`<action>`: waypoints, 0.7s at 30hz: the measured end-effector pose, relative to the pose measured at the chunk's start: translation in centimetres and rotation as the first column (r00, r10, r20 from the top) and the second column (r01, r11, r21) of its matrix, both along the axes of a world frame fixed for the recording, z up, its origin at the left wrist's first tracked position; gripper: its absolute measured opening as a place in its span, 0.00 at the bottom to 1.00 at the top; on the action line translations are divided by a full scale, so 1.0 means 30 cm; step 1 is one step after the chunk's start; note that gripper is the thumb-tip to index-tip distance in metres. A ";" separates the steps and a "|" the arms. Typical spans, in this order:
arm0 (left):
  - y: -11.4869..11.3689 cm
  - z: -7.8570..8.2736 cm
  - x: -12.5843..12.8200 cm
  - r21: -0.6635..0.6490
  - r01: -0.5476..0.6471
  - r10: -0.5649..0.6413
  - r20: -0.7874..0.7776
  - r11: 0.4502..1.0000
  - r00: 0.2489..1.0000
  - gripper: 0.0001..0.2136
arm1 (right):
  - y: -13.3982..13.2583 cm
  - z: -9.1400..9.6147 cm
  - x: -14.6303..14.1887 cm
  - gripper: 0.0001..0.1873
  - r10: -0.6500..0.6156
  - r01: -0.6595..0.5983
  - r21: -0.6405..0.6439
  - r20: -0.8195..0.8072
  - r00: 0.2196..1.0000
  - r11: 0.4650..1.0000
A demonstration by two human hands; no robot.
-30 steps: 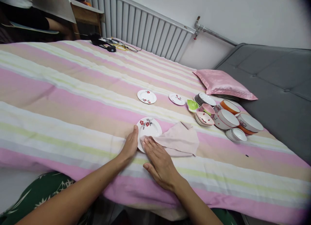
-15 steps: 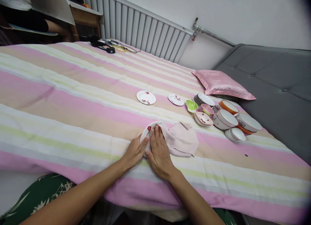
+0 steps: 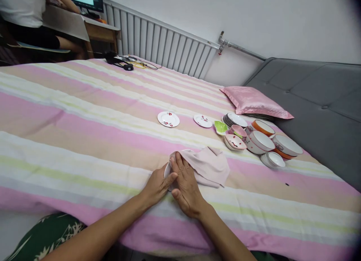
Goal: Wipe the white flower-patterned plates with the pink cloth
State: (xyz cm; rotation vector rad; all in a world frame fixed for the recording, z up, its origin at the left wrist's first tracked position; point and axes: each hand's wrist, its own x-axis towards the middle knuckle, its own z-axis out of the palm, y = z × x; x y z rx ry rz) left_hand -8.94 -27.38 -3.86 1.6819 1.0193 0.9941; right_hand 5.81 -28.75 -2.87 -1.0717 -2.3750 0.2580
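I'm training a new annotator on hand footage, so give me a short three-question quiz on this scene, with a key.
1. True or false: the pink cloth covers most of the plate between the hands.
2. The left hand touches the plate's rim. What does the right hand press on? A. the cloth B. a spoon C. a book
3. How many flowered plates lie uncovered and on their own farther out on the striped sheet?
Key: 1 true; 2 A; 3 two.
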 end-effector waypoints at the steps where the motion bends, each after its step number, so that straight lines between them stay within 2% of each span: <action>1: 0.001 -0.002 0.000 -0.019 0.010 -0.011 -0.016 1.000 1.000 0.24 | -0.002 0.007 0.001 0.37 -0.007 0.006 0.011 0.021 1.000 1.000; 3: 0.005 -0.002 0.002 -0.029 0.018 -0.019 -0.030 0.999 0.999 0.23 | -0.001 0.021 0.005 0.36 -0.037 0.035 0.032 0.059 0.998 0.999; 6: 0.010 0.006 0.008 0.023 0.013 -0.013 -0.005 1.000 1.000 0.22 | 0.017 0.047 0.021 0.32 -0.106 0.102 0.069 0.058 0.993 0.992; 8: 0.011 0.011 0.013 0.025 0.015 -0.015 0.024 1.000 1.000 0.21 | 0.035 0.062 0.038 0.28 -0.156 0.157 0.099 -0.013 0.988 0.983; 10: 0.011 0.012 0.017 -0.008 0.022 -0.021 0.042 1.000 0.999 0.21 | 0.052 0.069 0.056 0.23 -0.190 0.206 0.097 -0.154 0.970 0.974; 12: 0.010 0.011 0.020 -0.036 0.031 -0.030 0.048 0.999 0.998 0.20 | 0.064 0.070 0.073 0.20 -0.215 0.240 0.033 -0.340 0.915 0.970; 15: 0.010 0.012 0.023 -0.064 0.030 -0.027 0.051 0.998 0.998 0.20 | 0.070 0.066 0.094 0.18 -0.260 0.228 -0.128 -0.555 0.790 0.965; 19: 0.014 0.024 0.028 -0.110 0.014 -0.011 0.030 0.994 0.999 0.18 | 0.065 0.055 0.130 0.17 -0.314 0.118 -0.319 -0.680 0.662 0.940; 21: 0.015 0.030 0.031 -0.118 -0.004 0.006 0.017 0.993 1.000 0.18 | 0.061 0.047 0.153 0.17 -0.344 0.061 -0.398 -0.693 0.634 0.915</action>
